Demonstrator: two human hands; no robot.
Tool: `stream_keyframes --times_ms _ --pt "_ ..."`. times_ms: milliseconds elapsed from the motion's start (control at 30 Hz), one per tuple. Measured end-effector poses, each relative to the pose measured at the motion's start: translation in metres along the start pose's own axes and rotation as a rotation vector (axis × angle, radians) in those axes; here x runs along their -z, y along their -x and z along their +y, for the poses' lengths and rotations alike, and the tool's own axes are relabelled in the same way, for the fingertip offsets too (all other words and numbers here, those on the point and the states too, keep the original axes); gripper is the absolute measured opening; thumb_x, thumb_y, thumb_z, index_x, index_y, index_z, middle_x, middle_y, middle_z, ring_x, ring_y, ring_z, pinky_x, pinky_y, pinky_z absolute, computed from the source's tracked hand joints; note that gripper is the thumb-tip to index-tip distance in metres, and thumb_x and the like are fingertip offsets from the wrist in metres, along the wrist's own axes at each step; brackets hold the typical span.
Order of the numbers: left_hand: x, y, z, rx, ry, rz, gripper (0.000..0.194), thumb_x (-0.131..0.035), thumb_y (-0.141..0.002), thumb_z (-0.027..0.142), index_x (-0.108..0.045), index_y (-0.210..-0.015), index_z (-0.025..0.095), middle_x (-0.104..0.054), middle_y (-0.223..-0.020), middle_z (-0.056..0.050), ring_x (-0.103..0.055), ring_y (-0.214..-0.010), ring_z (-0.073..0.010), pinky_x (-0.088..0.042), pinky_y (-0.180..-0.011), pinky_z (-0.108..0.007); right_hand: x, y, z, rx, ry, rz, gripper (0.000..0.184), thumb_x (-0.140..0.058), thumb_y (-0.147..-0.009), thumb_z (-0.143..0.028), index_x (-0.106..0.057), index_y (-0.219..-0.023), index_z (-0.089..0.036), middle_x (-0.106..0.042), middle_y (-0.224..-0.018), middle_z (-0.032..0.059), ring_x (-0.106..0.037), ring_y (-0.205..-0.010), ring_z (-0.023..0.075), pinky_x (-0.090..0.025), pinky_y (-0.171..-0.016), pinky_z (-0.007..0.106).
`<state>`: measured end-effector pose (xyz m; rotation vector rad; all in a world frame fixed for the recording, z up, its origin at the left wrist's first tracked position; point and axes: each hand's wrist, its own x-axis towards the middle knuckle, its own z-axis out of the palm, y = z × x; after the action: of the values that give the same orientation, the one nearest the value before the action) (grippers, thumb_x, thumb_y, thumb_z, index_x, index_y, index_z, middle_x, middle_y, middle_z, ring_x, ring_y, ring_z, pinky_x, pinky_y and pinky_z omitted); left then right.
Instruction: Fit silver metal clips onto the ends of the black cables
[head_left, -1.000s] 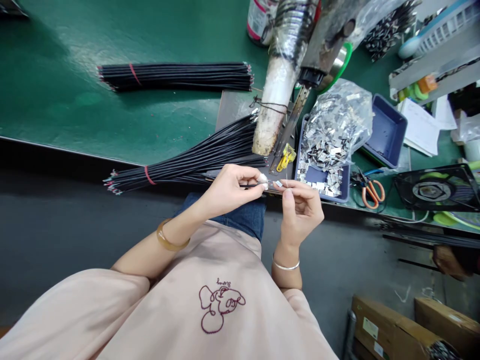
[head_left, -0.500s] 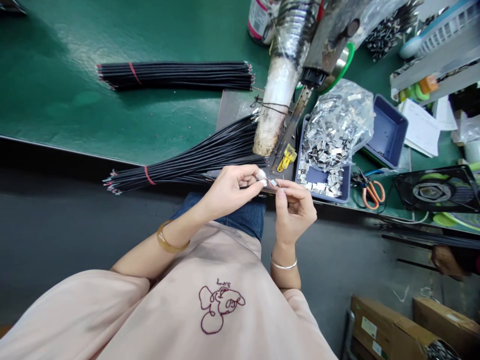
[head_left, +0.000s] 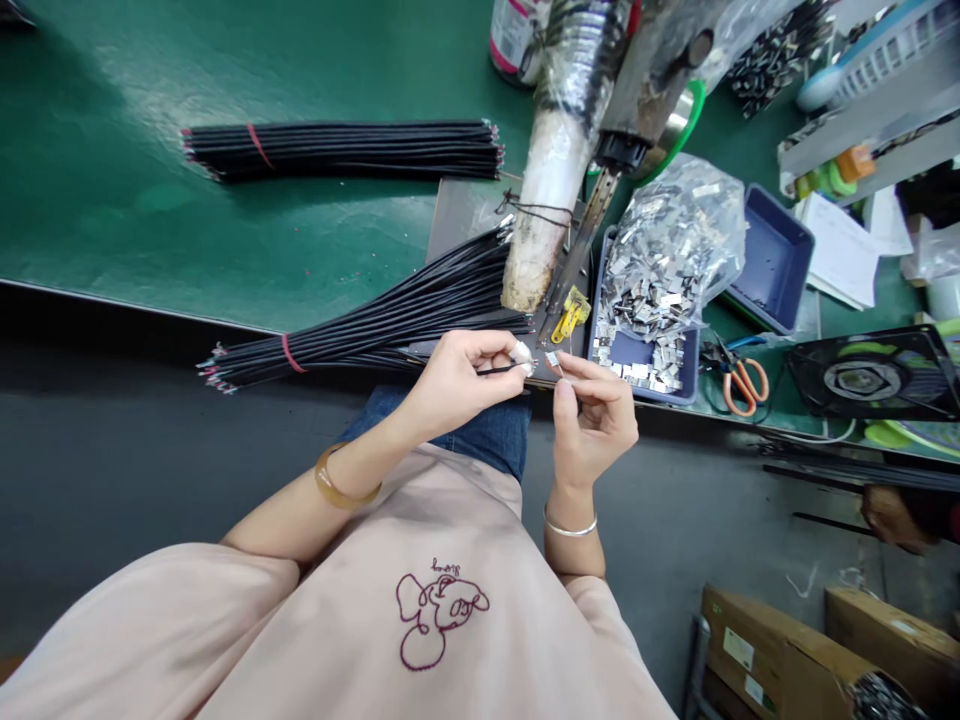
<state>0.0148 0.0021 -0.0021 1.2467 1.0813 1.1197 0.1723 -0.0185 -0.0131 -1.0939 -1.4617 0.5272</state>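
My left hand [head_left: 469,375] pinches a black cable [head_left: 496,370] close to its stripped end, and a white wrap covers one fingertip. Between the thumb and fingers of my right hand [head_left: 596,405] is a small silvery metal connector [head_left: 553,358], with a thin wire-like line beside it. A small gap separates the connector from the cable end. Just behind my hands stands a soldering iron-like tool [head_left: 577,260] beside a white, plastic-wrapped tube [head_left: 534,235]. A banded bundle of black cables [head_left: 360,325] lies to the left of my hands.
A blue tray [head_left: 682,392] of metal connectors, partly bagged, sits right of my hands. Nearby are orange-handled pliers [head_left: 745,388], a small fan [head_left: 874,378] and another blue tray [head_left: 772,260]. A second cable bundle [head_left: 345,150] lies farther back. Cardboard boxes [head_left: 780,650] stand at lower right.
My right hand has drawn slightly right with the connector, away from the cable end. More of the black cable shows in my left hand.
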Motion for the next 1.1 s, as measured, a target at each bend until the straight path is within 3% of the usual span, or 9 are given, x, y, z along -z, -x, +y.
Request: stream_keyframes --times_ms 400,867,1100 --pt "0.0031 0.0013 -0.0036 -0.036 -0.054 0.034 0.005 -0.067 -0.076 0.014 -0.07 -0.073 0.013 -0.069 -0.071 -0.002 -0.062 -0.065 -0.0118 -0.049 -0.059 -0.021 -0.0002 0.0007 -0.0032 -0.007 -0.008 0.014 0.006 -0.066 -0.091 -0.022 -0.062 -0.092 -0.026 -0.076 -0.102 0.0018 -0.076 -0.091 0.0188 -0.065 -0.081 0.041" --pt "0.0045 0.0022 -0.0061 -0.052 -0.086 0.016 0.012 -0.064 -0.079 0.016 -0.074 -0.08 0.01 -0.071 -0.073 -0.004 -0.059 -0.062 -0.0107 -0.046 -0.058 -0.021 0.0006 0.0003 -0.0043 -0.019 -0.062 0.052 0.008 -0.067 -0.09 -0.017 -0.063 -0.091 -0.024 -0.077 -0.098 0.0015 -0.077 -0.089 0.017 -0.067 -0.078 0.036" --pt "0.0037 0.0022 -0.0055 -0.069 -0.088 0.027 0.012 -0.065 -0.076 0.013 -0.076 -0.079 0.01 -0.071 -0.07 -0.003 -0.056 -0.058 -0.0091 -0.043 -0.055 -0.019 -0.0009 0.0032 -0.0005 -0.026 -0.059 -0.009 0.007 -0.067 -0.09 -0.017 -0.062 -0.092 -0.022 -0.078 -0.099 0.002 -0.077 -0.089 0.0166 -0.067 -0.077 0.033"
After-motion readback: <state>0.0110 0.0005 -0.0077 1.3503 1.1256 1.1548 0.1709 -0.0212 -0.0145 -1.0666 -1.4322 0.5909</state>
